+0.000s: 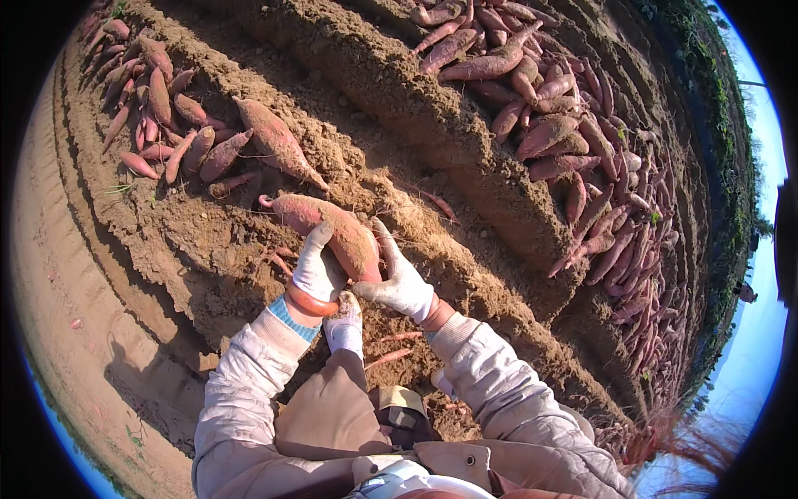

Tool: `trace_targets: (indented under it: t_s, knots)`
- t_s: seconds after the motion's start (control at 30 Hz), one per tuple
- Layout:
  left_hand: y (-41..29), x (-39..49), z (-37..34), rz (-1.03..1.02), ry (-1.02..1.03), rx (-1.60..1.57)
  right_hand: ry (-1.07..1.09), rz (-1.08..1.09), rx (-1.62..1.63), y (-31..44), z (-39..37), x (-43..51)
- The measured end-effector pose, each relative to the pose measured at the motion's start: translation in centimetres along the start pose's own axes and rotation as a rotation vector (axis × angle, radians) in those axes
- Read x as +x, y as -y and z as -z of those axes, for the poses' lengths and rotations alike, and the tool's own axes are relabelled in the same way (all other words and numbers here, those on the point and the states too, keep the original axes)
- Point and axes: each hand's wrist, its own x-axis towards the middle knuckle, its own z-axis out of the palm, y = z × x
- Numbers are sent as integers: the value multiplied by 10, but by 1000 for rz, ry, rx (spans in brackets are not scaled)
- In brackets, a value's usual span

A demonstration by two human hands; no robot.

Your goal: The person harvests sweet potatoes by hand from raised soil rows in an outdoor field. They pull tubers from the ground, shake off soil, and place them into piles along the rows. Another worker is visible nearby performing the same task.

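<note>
A large reddish sweet potato [340, 234], coated with dry soil, is held between my two gloved hands. On its left side my left hand [317, 265], in a soiled white glove, grips it with the thumb on top. The fingers of my right hand [399, 280], gloved too, wrap its right side and lower end. Its narrow, curled tip points up and left. Just beyond lies another big sweet potato [277, 140] on the loose soil. Thin reddish roots [388, 358] rest on the ground below my hands, near my white shoe [344, 324].
A heap of sweet potatoes [156, 106] lies at the upper left. Across a furrow, a long pile of sweet potatoes [561, 137] curves down the right side. Soil ridges [399, 106] run diagonally between them. Bare sandy ground [68, 249] extends on the left, and green plants [717, 93] line the far right.
</note>
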Motion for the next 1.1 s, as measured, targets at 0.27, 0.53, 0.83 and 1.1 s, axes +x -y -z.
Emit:
trace_targets:
  t_s: [0.27, 0.53, 0.83, 1.1]
  knots:
    - [-17, 47, -21, -411, -45, 800, -423, -130, 364, 5, 68, -5]
    - [-99, 143, 83, -451, -849, 1075, -885, 262, -379, 81, 243, 113]
    - [-91, 138, 110, -365, -549, 492, -287, 115, -459, -21, 121, 53]
    - [-5, 55, 13, -205, 219, 731, -405, -154, 278, 9, 2, 50]
